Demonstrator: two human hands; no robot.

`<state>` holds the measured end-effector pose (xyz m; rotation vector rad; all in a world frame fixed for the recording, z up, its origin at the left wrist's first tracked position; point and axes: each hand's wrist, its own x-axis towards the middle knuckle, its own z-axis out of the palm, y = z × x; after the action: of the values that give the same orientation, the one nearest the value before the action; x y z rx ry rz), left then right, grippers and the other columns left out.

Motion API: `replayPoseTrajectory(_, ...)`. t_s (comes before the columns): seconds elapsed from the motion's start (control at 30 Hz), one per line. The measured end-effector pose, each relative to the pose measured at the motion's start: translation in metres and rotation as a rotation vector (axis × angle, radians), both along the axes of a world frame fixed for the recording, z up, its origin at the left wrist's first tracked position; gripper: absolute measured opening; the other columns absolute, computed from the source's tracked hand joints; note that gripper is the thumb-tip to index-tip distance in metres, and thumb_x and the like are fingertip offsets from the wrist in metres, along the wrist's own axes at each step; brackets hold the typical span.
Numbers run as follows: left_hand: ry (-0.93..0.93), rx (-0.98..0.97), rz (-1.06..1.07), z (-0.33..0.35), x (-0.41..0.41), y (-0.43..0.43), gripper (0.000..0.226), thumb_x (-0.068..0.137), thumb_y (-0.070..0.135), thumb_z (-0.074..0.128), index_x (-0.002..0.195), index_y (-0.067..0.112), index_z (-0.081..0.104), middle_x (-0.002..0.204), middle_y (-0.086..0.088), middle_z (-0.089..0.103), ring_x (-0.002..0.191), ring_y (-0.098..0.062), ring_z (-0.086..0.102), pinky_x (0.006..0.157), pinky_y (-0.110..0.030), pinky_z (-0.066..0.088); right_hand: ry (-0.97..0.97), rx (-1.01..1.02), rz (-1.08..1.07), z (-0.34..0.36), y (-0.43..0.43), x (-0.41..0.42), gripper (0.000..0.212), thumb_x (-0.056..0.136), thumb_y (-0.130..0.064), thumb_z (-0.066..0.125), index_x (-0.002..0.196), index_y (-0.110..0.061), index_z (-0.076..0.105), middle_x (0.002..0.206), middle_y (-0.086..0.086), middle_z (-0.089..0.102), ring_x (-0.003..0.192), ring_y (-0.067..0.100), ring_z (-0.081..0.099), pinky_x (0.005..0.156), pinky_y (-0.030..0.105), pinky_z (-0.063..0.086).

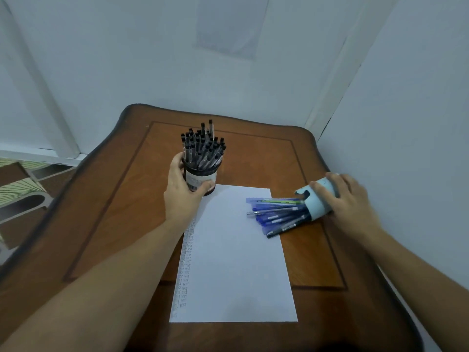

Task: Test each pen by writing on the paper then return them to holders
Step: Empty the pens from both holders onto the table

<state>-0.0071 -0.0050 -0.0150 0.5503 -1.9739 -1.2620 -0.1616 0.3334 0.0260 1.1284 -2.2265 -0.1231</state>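
So: Two Pen Holders in Hand on a Wooden Table

Seen from the head camera, a wooden table [114, 199] fills the lower part of the frame. Its top is glossy reddish-brown, with a thin dark inlaid line tracing a rectangle inside a darker, wavy-edged rim. It sits in a corner of plain pale walls [152, 59]. A white upright strip [45, 97] runs down at the left, and patterned floor tiles [22, 184] show beyond the table's left edge.

A white sheet of paper [236, 262] lies flat in the middle of the table, long side running away from the person. Small handwriting [186, 262] marks its left margin in a narrow column.

At the paper's far left corner stands a dark holder [200, 177], upright and cylindrical, with a pale label. It is packed with clear-barrelled, black-capped pens [203, 146]. The left hand [181, 191] grips it, fingers [177, 161] curled round the far side and the thumb across the front.

To the right, a pale blue holder [318, 199], smooth and rounded, lies tipped on its side with its mouth toward the paper. The right hand [352, 199] wraps over it, fingers clamped on its body. That hand is slightly blurred, so whether the holder rests on the table or hangs just above it is hard to tell. Blue pens [274, 214], with one green and a couple of dark ones among them, fan out of its mouth across the paper's right edge and onto the wood.
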Motion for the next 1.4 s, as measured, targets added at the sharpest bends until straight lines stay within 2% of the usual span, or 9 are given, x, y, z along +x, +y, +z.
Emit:
replayPoseTrajectory(0.13,0.001,-0.004,0.004,0.001,0.0,0.0,0.087,0.074,0.029,0.084,0.142,0.038,0.029,0.133,0.022,0.046,0.116,0.002,0.049,0.088,-0.012,0.038,0.018,0.032,-0.08,0.018,0.024,-0.013,0.099,0.04,0.007,0.09,0.128,-0.014,0.049,0.123,0.032,0.054,0.11,0.045,0.04,0.074,0.06,0.049)
replayPoseTrajectory(0.23,0.002,0.003,0.004,0.0,0.0,0.001,0.087,0.074,0.027,0.084,0.142,0.037,0.03,0.13,0.026,0.045,0.113,0.007,0.048,0.081,0.002,0.033,-0.12,-0.094,-0.206,0.025,0.023,-0.026,0.089,0.048,-0.001,0.091,0.129,-0.01,0.054,0.124,0.028,0.053,0.11,0.046,0.041,0.078,0.059,0.046)
replayPoseTrajectory(0.33,-0.007,0.002,0.009,0.001,0.0,0.001,0.087,0.074,0.027,0.083,0.142,0.037,0.029,0.13,0.027,0.044,0.111,0.01,0.046,0.08,0.002,0.033,-0.518,-0.5,-0.305,0.024,-0.008,-0.028,0.084,0.063,-0.019,0.092,0.135,-0.014,0.048,0.125,0.014,0.059,0.112,0.035,0.053,0.086,0.049,0.049)
replayPoseTrajectory(0.43,-0.019,0.002,0.013,0.001,-0.001,0.001,0.088,0.075,0.027,0.083,0.143,0.038,0.028,0.131,0.024,0.043,0.112,0.008,0.047,0.081,-0.001,0.032,-1.038,-0.972,-0.248,0.018,-0.058,-0.02,0.077,0.07,-0.013,0.089,0.131,-0.019,0.044,0.125,0.0,0.058,0.115,0.019,0.056,0.093,0.038,0.051)
replayPoseTrajectory(0.5,-0.026,0.006,0.015,0.0,-0.001,0.001,0.088,0.075,0.027,0.083,0.142,0.038,0.028,0.132,0.024,0.044,0.112,0.008,0.047,0.08,0.0,0.032,-1.138,-1.102,-0.228,0.009,-0.087,-0.023,0.077,0.068,-0.014,0.09,0.13,-0.02,0.044,0.127,-0.001,0.06,0.118,0.019,0.058,0.098,0.042,0.051)
replayPoseTrajectory(0.67,-0.03,0.032,0.023,0.0,-0.002,0.001,0.089,0.073,0.029,0.084,0.141,0.039,0.027,0.129,0.028,0.043,0.11,0.011,0.046,0.083,-0.005,0.036,-1.188,-1.1,-0.234,-0.003,-0.135,-0.03,0.078,0.072,-0.018,0.089,0.135,-0.015,0.043,0.131,-0.001,0.058,0.118,0.016,0.055,0.098,0.035,0.048)
replayPoseTrajectory(1.13,-0.108,-0.008,-0.035,0.015,-0.018,-0.014,0.088,0.061,0.041,0.091,0.127,0.031,0.033,0.125,0.012,0.05,0.113,-0.011,0.053,0.091,-0.038,0.053,-1.199,-1.055,-0.194,-0.023,-0.144,-0.02,0.075,0.076,-0.016,0.085,0.138,-0.015,0.043,0.133,0.002,0.058,0.121,0.019,0.055,0.094,0.03,0.047)
replayPoseTrajectory(1.27,-0.149,-0.255,-0.031,0.028,-0.012,-0.028,0.082,0.064,0.035,0.089,0.13,0.025,0.041,0.127,0.005,0.053,0.112,-0.015,0.053,0.089,-0.038,0.052,-1.193,-1.045,-0.194,-0.023,-0.142,-0.02,0.075,0.075,-0.016,0.086,0.137,-0.015,0.043,0.133,0.002,0.059,0.12,0.019,0.056,0.096,0.032,0.048)
replayPoseTrajectory(1.4,-0.24,-0.698,-0.009,0.029,-0.004,-0.047,0.079,0.065,0.035,0.089,0.131,0.019,0.048,0.128,-0.003,0.058,0.116,-0.025,0.053,0.095,-0.044,0.045,-1.198,-1.043,-0.203,-0.021,-0.142,-0.019,0.074,0.076,-0.015,0.085,0.137,-0.015,0.043,0.133,0.002,0.058,0.116,0.016,0.054,0.095,0.031,0.046)
